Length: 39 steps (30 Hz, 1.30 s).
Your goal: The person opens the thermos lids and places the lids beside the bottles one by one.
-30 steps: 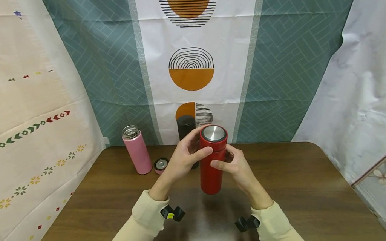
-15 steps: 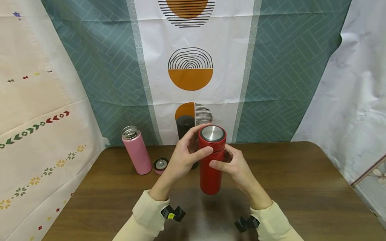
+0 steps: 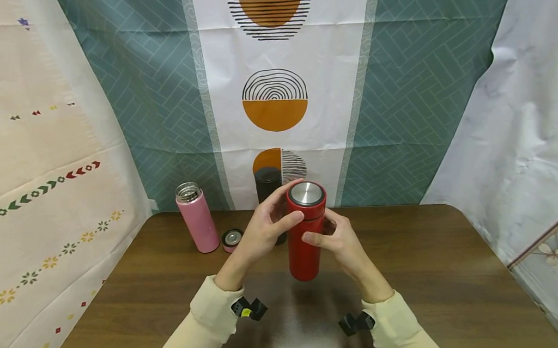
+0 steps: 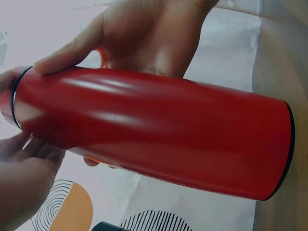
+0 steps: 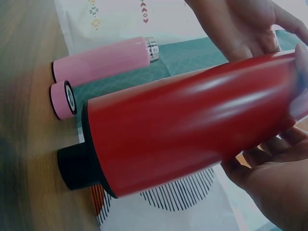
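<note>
A red thermos flask [image 3: 304, 252] is held upright above the wooden table, its steel-topped lid [image 3: 308, 194] facing up. My left hand [image 3: 267, 225] grips it at the lid, thumb across the front near the seam. Lower down, my right hand [image 3: 342, 242] holds the red body from the right, thumb pressed on the front. The left wrist view has the flask's long red side [image 4: 168, 130] lying between both hands. Seen from the right wrist, its black-edged base [image 5: 98, 149] points left, and the fingers behind the body are partly hidden.
Back left on the table [image 3: 162, 285] stands an open pink thermos flask [image 3: 198, 222], with its pink lid [image 3: 232, 238] lying beside it. A black flask [image 3: 268, 183] stands behind my left hand, partly covered by it. Patterned cloths [image 3: 403, 96] hang around the table.
My left thumb tip has shifted slightly left at the lid. The red thermos flask and my right hand stay almost where they were.
</note>
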Available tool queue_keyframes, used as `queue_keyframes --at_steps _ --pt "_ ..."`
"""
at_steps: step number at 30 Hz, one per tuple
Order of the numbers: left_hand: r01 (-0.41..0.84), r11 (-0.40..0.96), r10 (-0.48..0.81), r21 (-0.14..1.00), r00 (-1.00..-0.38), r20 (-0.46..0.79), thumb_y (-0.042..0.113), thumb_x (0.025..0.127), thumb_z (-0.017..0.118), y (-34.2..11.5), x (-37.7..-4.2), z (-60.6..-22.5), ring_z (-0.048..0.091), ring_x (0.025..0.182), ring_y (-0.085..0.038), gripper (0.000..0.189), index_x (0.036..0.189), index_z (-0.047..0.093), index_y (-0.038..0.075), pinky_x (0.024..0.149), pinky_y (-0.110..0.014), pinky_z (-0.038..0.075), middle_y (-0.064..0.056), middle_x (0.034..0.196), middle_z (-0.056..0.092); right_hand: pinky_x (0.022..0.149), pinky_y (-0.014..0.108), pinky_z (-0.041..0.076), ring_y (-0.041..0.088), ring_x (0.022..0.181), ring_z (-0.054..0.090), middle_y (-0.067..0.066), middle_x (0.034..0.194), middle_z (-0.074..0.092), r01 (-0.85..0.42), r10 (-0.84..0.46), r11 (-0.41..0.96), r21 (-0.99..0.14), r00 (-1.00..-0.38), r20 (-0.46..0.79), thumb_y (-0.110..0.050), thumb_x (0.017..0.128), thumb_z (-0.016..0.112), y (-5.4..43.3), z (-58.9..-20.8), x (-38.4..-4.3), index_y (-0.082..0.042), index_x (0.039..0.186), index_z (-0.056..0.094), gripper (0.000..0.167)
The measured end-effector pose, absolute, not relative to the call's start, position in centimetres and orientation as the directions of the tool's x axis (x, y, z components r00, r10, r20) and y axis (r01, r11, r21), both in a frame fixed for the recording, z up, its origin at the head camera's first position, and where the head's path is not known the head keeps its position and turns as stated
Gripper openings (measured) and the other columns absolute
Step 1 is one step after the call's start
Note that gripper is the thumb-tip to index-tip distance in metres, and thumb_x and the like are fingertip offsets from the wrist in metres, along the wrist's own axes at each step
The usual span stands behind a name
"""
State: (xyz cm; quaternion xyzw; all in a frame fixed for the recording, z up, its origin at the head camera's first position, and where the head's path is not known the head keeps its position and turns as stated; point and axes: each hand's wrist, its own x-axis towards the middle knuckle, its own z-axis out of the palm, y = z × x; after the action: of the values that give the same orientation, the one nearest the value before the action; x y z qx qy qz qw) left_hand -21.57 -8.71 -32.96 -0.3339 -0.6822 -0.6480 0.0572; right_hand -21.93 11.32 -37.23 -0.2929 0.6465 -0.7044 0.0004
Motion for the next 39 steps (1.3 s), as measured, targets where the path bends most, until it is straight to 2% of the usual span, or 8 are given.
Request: queue_keyframes --at_steps 8,16,25,39 --pt "0.552 -0.094 0.298 0.828 -0.778 0.553 0.045 0.09 0.081 -8.41 -21.55 -33.04 0.055 0.131 -0.027 0.079 0.151 0.048 0.007 0.117 -0.044 0.041 -0.007 0.145 0.058 0.087 0.043 0.059 0.031 0.103 0.066 0.009 0.117 0.072 -0.377 -0.382 -0.162 -0.912 -0.828 0.41 -0.024 0.091 0.078 11.22 -37.31 -21.96 -0.002 0.138 0.061 0.055" --pt "0.539 -0.079 0.326 0.838 -0.781 0.533 0.059 0.09 0.076 -8.54 -21.47 -33.16 0.05 0.136 -0.025 0.086 0.155 0.045 0.013 0.119 -0.054 0.035 -0.007 0.149 0.053 0.088 0.043 0.058 0.032 0.105 0.066 0.01 0.119 0.071 -0.385 -0.376 -0.16 -0.909 -0.828 0.416 -0.025 0.091 0.078 11.2 -37.28 -21.94 -0.002 0.138 0.061 0.056" --pt "0.528 -0.043 0.381 0.848 -0.776 0.503 0.056 0.094 0.071 -8.86 -21.63 -32.89 0.053 0.135 -0.024 0.077 0.157 0.045 0.022 0.114 -0.048 0.044 -0.002 0.149 0.054 0.087 0.043 0.059 0.031 0.104 0.066 0.01 0.119 0.072 -0.37 -0.384 -0.16 -0.915 -0.831 0.403 -0.025 0.09 0.078 11.17 -37.33 -21.94 -0.002 0.138 0.061 0.055" --pt "0.556 -0.095 0.287 0.826 -0.779 0.558 0.049 0.09 0.08 -8.16 -21.49 -32.91 0.055 0.132 -0.026 0.075 0.15 0.051 0.016 0.117 -0.044 0.04 -0.006 0.143 0.059 0.088 0.04 0.059 0.029 0.103 0.068 0.009 0.116 0.073 -0.381 -0.39 -0.177 -0.907 -0.819 0.42 -0.024 0.091 0.077 11.06 -37.43 -21.98 -0.001 0.138 0.061 0.054"
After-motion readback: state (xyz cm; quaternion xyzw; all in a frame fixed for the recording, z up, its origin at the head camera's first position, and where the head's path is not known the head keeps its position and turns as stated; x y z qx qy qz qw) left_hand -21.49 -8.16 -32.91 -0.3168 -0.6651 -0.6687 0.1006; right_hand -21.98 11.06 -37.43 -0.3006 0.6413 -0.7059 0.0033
